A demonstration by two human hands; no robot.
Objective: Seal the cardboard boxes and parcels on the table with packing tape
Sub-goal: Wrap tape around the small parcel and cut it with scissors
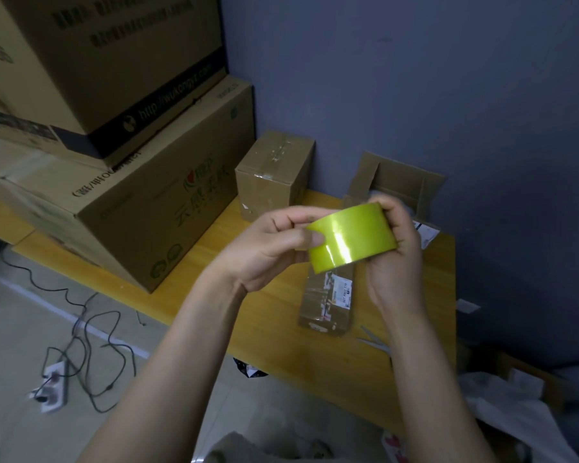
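I hold a roll of yellow-green packing tape (350, 237) above the wooden table (274, 315), between both hands. My left hand (271, 248) grips its left side with the thumb on the shiny face. My right hand (398, 259) wraps the right end. Under the roll lies a flat brown parcel (326, 302) with a white label and clear tape on it. Behind my hands stands a small cardboard box with open flaps (398, 182). A small taped box (274, 175) stands at the back by the wall.
Large stacked cardboard boxes (121, 168) fill the table's left part. Scissors (375, 342) lie near the table's front right. On the floor at left are a power strip (51, 385) and tangled cables. White plastic bags (502, 406) lie at lower right. A blue wall is behind.
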